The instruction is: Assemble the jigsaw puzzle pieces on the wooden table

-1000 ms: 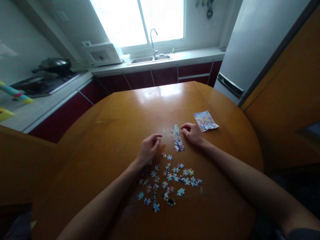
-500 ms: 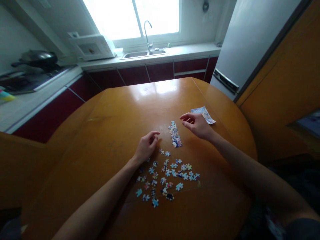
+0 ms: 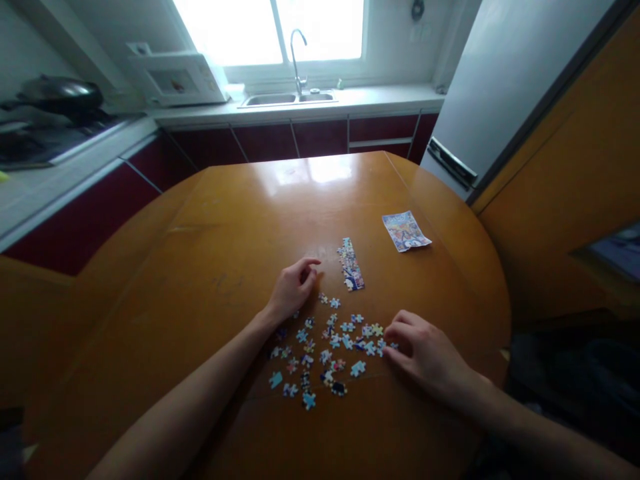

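My left hand [image 3: 291, 291] rests on its side on the round wooden table [image 3: 225, 220], fingers loosely curled, nothing visible in it, just left of a short assembled strip of puzzle [image 3: 350, 265]. Several loose puzzle pieces [image 3: 327, 350] lie scattered in front of me between my arms. My right hand [image 3: 425, 353] lies at the right end of that scatter, fingertips pinched together on a loose piece [image 3: 387, 345]. A small printed picture card [image 3: 405, 231] lies flat beyond it, toward the table's right edge.
A white fridge [image 3: 500, 87] stands at the right, beside an orange cabinet [image 3: 575, 200]. Behind the table runs a counter with a sink and tap [image 3: 295, 93], a white microwave [image 3: 175, 79] and a dark pan [image 3: 60, 93] on the stove at left.
My right hand has left the far end of the assembled strip near the card and come back toward me, down onto the right end of the loose pieces. My left hand has stayed put.
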The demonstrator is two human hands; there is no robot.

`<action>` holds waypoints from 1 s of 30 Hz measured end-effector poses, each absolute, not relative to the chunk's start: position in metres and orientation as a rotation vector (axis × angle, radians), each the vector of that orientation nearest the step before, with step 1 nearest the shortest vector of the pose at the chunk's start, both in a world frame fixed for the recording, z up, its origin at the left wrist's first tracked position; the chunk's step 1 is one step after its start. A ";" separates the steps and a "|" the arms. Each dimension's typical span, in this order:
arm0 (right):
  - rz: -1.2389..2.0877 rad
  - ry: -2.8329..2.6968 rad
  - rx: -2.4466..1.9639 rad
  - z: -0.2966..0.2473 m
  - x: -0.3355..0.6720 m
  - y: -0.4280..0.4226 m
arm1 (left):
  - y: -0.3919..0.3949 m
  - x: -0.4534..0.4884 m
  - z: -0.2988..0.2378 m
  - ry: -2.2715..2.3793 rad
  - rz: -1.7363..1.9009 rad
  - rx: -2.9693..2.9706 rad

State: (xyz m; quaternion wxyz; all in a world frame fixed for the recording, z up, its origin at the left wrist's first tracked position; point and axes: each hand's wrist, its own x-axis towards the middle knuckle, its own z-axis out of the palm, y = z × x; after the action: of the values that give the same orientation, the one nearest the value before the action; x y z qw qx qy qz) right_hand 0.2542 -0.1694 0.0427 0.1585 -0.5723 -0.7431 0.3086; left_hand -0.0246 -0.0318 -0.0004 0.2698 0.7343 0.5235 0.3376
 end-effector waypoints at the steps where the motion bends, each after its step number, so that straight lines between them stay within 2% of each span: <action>1: 0.843 -2.140 -1.674 0.042 0.252 -0.173 | -0.032 -0.025 -0.001 1.414 0.910 1.980; 7: 0.658 -2.193 -1.808 0.035 0.242 -0.182 | -0.032 -0.025 -0.002 1.416 0.925 1.990; 20: 0.834 -2.122 -1.602 0.035 0.241 -0.179 | -0.032 -0.026 -0.002 1.420 0.906 1.991; 25: 1.082 -1.884 -1.473 0.041 0.247 -0.161 | -0.036 -0.022 0.010 1.350 1.015 2.133; 30: 1.294 -1.518 -1.341 0.047 0.242 -0.116 | -0.058 -0.002 0.031 0.995 1.052 2.301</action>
State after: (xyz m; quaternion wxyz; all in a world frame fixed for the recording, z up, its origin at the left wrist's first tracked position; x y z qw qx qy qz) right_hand 0.2424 -0.1155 0.0471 0.3608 -0.5204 -0.5891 0.5020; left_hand -0.0022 -0.0583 0.0306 0.2097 0.8275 0.3578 0.3784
